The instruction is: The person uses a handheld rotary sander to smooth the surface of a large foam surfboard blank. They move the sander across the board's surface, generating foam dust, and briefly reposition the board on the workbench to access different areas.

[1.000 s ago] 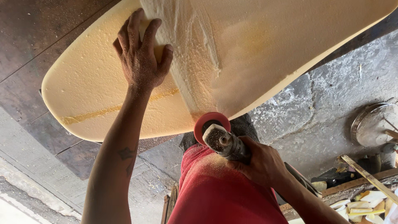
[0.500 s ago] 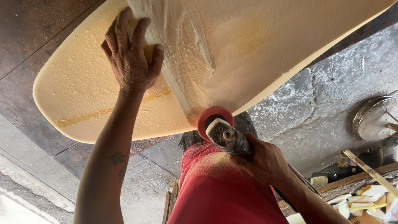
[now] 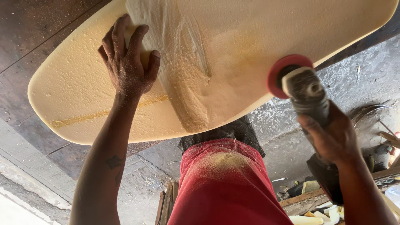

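Observation:
A large pale yellow foam board (image 3: 233,46) with a rounded end fills the upper view, its surface rough and dusty, with a raised ridge down the middle. My left hand (image 3: 127,62) presses flat on the board left of the ridge, fingers spread and coated in dust. My right hand (image 3: 331,137) grips a dusty power sander (image 3: 306,93) whose red disc (image 3: 278,75) touches the board's lower right edge. Foam dust lies on my red shirt (image 3: 225,187).
The ground below is grey concrete (image 3: 366,83) with dark planks (image 3: 25,46) at the left. Pale foam offcuts (image 3: 321,214) and wooden strips (image 3: 387,137) lie at the lower right. A raised kerb (image 3: 25,166) runs along the lower left.
The sander has moved right along the board's lower edge, away from my body. My left hand has shifted slightly left on the board and stayed pressed flat.

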